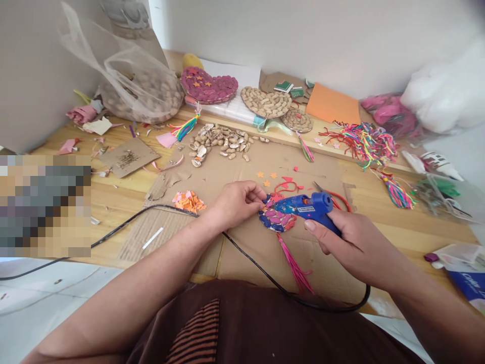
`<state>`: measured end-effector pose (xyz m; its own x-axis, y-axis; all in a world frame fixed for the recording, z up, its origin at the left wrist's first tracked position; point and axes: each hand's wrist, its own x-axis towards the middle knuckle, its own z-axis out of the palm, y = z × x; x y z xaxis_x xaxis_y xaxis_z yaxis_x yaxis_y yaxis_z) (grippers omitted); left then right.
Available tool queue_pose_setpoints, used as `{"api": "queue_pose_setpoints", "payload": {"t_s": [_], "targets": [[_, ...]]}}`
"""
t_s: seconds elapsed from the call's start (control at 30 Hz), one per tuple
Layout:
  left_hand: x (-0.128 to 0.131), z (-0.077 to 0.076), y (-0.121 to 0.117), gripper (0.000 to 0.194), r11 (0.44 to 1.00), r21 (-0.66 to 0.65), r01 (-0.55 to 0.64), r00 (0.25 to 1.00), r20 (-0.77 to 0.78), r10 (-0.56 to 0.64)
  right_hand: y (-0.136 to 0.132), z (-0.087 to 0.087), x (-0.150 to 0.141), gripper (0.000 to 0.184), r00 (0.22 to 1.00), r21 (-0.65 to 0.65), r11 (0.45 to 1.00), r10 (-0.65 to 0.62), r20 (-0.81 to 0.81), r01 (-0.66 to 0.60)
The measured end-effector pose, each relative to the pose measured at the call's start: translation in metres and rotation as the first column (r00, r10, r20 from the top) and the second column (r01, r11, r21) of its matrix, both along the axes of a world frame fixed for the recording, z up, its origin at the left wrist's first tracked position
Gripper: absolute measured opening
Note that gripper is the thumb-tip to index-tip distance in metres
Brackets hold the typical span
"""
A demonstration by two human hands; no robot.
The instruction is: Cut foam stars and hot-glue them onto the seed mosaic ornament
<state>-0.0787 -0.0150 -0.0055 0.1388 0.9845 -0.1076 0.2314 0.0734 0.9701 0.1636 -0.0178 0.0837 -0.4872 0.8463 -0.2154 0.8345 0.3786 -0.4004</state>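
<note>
Just above the brown-clothed lap, a pink tassel (293, 265) is trailing from the round ornament (278, 218) lying on the cardboard (242, 263). The right hand (346, 237) is gripping a blue glue gun (318, 206), its nozzle pointing over the ornament; the left hand (242, 202) is pinching at the ornament's upper-left edge. Beyond, loose peanuts (227, 143) are lying in a pile.

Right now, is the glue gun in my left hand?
No, your right hand grips the blue glue gun; your left hand is at the tasselled craft.
</note>
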Motion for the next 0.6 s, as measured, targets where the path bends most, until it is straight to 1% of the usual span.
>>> {"api": "queue_pose_setpoints", "payload": {"t_s": [0.2,0.6], "targets": [[-0.0002,-0.001,0.0006,0.013,1.0,0.01,0.001,1.0,-0.006,-0.001,0.0021,0.0006,-0.0018,0.046,1.0,0.019,0.999,0.028,0.014,-0.028],[-0.0004,-0.0002,-0.0002,0.013,1.0,0.004,-0.001,1.0,0.002,0.001,0.0038,0.0009,-0.0037,0.047,0.999,0.033,0.999,0.028,0.041,-0.029]]}}
